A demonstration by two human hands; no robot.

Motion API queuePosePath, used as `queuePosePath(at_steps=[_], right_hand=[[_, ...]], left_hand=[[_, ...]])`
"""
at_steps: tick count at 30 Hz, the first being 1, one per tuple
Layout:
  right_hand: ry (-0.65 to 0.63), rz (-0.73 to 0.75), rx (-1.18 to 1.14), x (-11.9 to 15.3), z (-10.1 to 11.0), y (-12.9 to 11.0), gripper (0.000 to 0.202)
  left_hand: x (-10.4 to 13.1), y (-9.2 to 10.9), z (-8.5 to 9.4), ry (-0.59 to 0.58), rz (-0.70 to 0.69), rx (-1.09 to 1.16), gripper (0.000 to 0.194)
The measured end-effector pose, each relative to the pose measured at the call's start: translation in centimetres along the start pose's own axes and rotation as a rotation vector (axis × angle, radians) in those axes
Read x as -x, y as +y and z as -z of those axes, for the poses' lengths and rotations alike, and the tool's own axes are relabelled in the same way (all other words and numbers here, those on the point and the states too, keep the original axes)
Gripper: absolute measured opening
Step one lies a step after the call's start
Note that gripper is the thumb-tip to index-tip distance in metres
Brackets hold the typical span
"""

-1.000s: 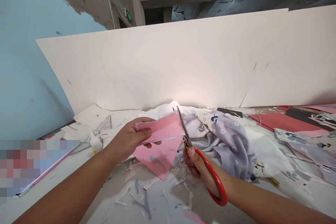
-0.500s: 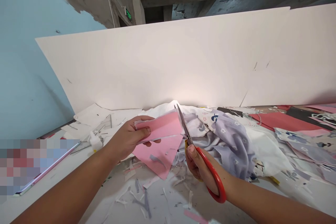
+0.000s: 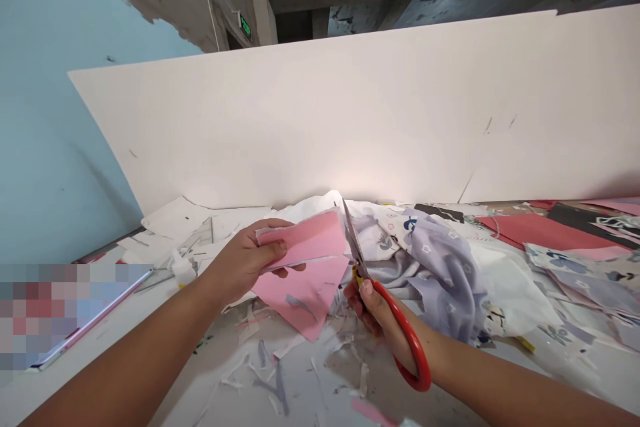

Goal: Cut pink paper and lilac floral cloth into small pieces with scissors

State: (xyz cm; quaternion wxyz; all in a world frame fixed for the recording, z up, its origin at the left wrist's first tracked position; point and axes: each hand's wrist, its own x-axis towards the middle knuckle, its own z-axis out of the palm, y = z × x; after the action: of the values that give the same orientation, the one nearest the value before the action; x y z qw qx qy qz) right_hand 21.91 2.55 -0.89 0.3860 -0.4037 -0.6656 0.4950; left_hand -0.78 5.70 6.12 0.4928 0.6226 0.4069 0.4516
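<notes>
Pinched between the thumb and fingers of my left hand point(image 3: 265, 250) is a folded pink piece point(image 3: 315, 235) with pale edges. Beneath it lies a larger pink sheet point(image 3: 310, 287) with a pointed lower corner. My right hand point(image 3: 377, 310) is wrapped round the handles of red-handled scissors point(image 3: 414, 347). Their blades point up and away, slightly apart, close beside the right edge of the pink piece. Behind the scissors lies a crumpled heap of lilac and white patterned fabric point(image 3: 440, 260).
A tall white board point(image 3: 325, 113) stands behind the table point(image 3: 190, 387). White scraps point(image 3: 175, 223) and a small white bottle point(image 3: 183, 270) are at the left, near a pixelated device point(image 3: 95, 327). Red sheets point(image 3: 530, 230) lie at the right. Thin offcuts point(image 3: 273, 380) litter the front.
The scissors and my right hand have shifted slightly, and the fingers below the handle have moved a little left. My left hand and the pink piece are almost unchanged.
</notes>
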Motion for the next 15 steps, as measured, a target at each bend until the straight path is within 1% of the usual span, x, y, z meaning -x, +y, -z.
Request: queuePosePath(at_steps=[6,10,13,15], right_hand=[[0.005,0.038,-0.057,-0.3,-0.1,0.2,0.046],[0.066,0.047,-0.261,-0.5,-0.2,0.5,0.042],[0.101,0.089,-0.411,-0.8,-0.1,0.3,0.032],[0.097,0.108,-0.431,-1.2,0.0,0.3,0.023]], left_hand=[[0.0,0.0,-0.2,-0.035,0.008,-0.011,0.025],[0.1,0.1,-0.1,-0.071,0.024,-0.021,0.027],[0.2,-0.2,-0.2,-0.183,0.123,-0.029,0.033],[0.2,-0.7,-0.2,-0.251,0.217,-0.069,0.034]])
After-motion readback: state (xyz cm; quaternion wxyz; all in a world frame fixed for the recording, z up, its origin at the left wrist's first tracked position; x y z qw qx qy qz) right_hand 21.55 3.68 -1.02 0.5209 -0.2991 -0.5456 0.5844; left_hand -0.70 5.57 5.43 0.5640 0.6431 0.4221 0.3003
